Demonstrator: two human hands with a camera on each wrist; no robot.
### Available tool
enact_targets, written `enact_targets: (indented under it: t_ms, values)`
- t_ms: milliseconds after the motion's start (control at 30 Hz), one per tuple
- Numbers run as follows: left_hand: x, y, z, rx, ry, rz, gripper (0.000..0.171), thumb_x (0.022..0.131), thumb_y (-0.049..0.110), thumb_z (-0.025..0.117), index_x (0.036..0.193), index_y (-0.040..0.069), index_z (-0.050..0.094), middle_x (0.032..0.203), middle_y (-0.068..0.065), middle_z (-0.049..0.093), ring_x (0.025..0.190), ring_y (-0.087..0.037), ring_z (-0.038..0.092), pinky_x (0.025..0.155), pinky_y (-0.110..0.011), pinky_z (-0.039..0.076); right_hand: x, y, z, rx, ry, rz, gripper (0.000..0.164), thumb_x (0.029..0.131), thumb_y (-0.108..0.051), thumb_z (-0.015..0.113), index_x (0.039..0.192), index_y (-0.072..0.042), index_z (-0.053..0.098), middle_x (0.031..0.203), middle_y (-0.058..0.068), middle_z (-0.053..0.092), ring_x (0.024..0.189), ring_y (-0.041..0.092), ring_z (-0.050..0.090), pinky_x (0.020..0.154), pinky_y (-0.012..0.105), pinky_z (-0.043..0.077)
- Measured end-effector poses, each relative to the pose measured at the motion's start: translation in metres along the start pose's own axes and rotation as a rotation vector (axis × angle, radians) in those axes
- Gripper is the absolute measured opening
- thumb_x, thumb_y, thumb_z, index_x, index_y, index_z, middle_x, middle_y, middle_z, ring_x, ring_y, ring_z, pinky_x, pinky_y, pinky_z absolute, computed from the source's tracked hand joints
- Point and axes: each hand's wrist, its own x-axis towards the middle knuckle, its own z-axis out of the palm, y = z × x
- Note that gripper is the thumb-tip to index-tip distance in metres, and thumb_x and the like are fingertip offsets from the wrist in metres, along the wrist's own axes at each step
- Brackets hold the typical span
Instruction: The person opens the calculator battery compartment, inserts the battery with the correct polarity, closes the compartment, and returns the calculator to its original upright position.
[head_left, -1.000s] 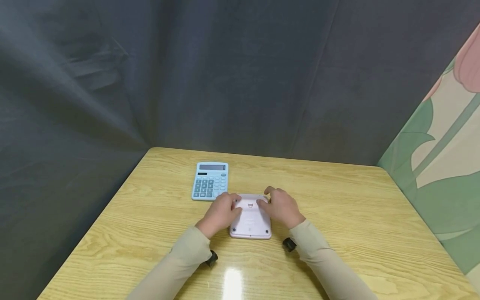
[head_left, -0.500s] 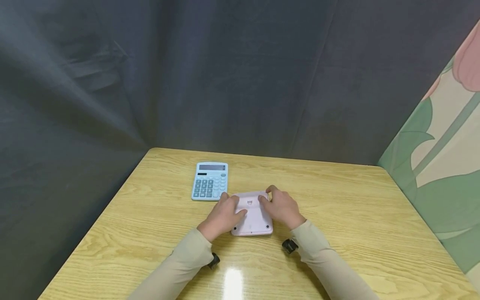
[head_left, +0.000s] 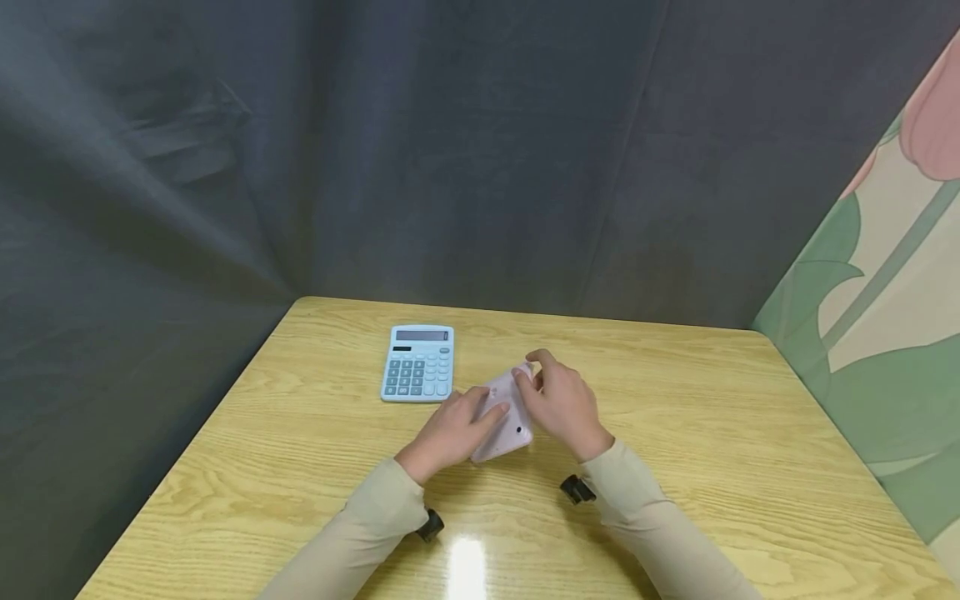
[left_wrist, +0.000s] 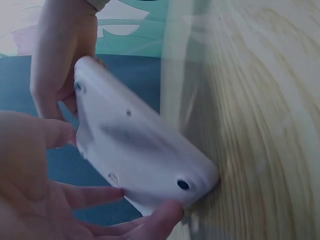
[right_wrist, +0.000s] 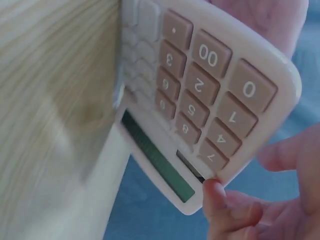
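Note:
A pink calculator (head_left: 507, 421) stands tilted above the wooden table, its back with round feet facing my left hand. My right hand (head_left: 562, 404) pinches its edge near the display end; the fingertips (right_wrist: 215, 192) show at that corner in the right wrist view. That view also shows its number keys and dark display. My left hand (head_left: 453, 429) is at the opposite side, fingers mostly straight, with fingertips (left_wrist: 172, 212) touching the back and edge in the left wrist view. One lower edge appears to meet the table.
A light blue calculator (head_left: 417, 363) lies face up just beyond my left hand. The wooden table (head_left: 675, 400) runs back to a dark curtain (head_left: 480, 158). A flower-patterned surface (head_left: 892, 333) borders the right side.
The pink calculator went from lying face down to tilted, its right side raised. My right hand moved slightly up with it, while my left thumb slid rightward over the back.

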Motion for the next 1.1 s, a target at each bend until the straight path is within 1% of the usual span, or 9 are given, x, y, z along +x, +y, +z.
enact_targets:
  t_ms: [200,400,500,633,767,867,933,1000,1100]
  values:
    - [-0.001,0.003,-0.003,-0.109,-0.01,-0.047,0.077,0.101,0.061,0.039,0.143,-0.004,0.049,0.128,-0.022,0.061,0.109,-0.031,0.061,0.086,-0.046,0.054,-0.005,-0.013,-0.004,0.093,0.022,-0.103,0.038,0.102,-0.032,0.055,0.129,-0.006,0.062,0.09,0.006,0.069,0.049,0.01,0.047,0.045,0.029,0.041]
    - [-0.001,0.002,-0.011,-0.215,-0.012,-0.069,0.073,0.102,0.059,0.037,0.141,0.0,0.052,0.131,-0.017,0.062,0.114,-0.029,0.062,0.092,-0.046,0.053,-0.009,-0.019,0.0,0.145,0.024,-0.216,0.032,0.102,-0.026,0.057,0.126,-0.007,0.063,0.099,0.008,0.072,0.049,0.007,0.045,0.046,0.026,0.041]
    - [0.0,0.0,-0.017,-0.279,-0.035,-0.106,0.074,0.101,0.061,0.038,0.141,0.0,0.052,0.126,-0.016,0.064,0.107,-0.027,0.065,0.085,-0.044,0.056,-0.01,-0.021,0.002,0.165,-0.006,-0.292,0.032,0.101,-0.026,0.058,0.127,-0.008,0.063,0.109,0.008,0.071,0.047,0.004,0.042,0.045,0.025,0.04]
    - [0.001,-0.005,-0.022,-0.378,-0.061,-0.168,0.077,0.1,0.063,0.039,0.142,0.0,0.05,0.12,-0.018,0.064,0.095,-0.025,0.066,0.072,-0.042,0.059,-0.012,-0.022,0.004,0.139,-0.084,-0.381,0.04,0.098,-0.029,0.062,0.133,-0.01,0.06,0.119,0.004,0.067,0.05,0.0,0.045,0.048,0.022,0.042]
    - [0.003,-0.008,-0.022,-0.476,-0.064,-0.187,0.065,0.104,0.051,0.036,0.133,-0.003,0.055,0.103,-0.017,0.066,0.081,-0.024,0.067,0.065,-0.042,0.06,-0.013,-0.022,0.009,0.096,-0.164,-0.419,0.054,0.093,-0.031,0.067,0.141,-0.011,0.055,0.128,0.001,0.063,0.064,0.007,0.056,0.056,0.023,0.047]
    - [0.004,-0.01,-0.019,-0.555,-0.071,-0.184,0.055,0.104,0.04,0.034,0.122,-0.004,0.061,0.085,-0.013,0.066,0.065,-0.02,0.064,0.057,-0.038,0.058,-0.015,-0.021,0.015,0.059,-0.193,-0.448,0.061,0.09,-0.032,0.069,0.144,-0.01,0.052,0.135,0.004,0.061,0.089,0.016,0.067,0.072,0.03,0.056]
    - [0.004,-0.012,-0.015,-0.601,-0.087,-0.182,0.049,0.105,0.032,0.032,0.12,-0.005,0.061,0.079,-0.011,0.065,0.057,-0.017,0.06,0.053,-0.035,0.055,-0.016,-0.021,0.019,0.01,-0.201,-0.47,0.063,0.088,-0.032,0.07,0.144,-0.01,0.052,0.139,0.006,0.059,0.107,0.022,0.066,0.083,0.036,0.057]
    - [0.004,-0.015,-0.011,-0.641,-0.105,-0.181,0.045,0.106,0.026,0.032,0.124,-0.006,0.058,0.079,-0.01,0.066,0.054,-0.015,0.058,0.051,-0.031,0.053,-0.018,-0.019,0.023,-0.048,-0.2,-0.488,0.063,0.086,-0.032,0.072,0.142,-0.009,0.054,0.141,0.009,0.057,0.121,0.026,0.061,0.092,0.042,0.055]
    - [0.005,-0.02,-0.005,-0.664,-0.118,-0.179,0.04,0.106,0.018,0.033,0.128,-0.008,0.053,0.082,-0.012,0.067,0.057,-0.013,0.058,0.051,-0.029,0.053,-0.021,-0.018,0.026,-0.107,-0.203,-0.496,0.061,0.085,-0.03,0.075,0.139,-0.008,0.058,0.141,0.013,0.057,0.123,0.032,0.059,0.091,0.047,0.055]
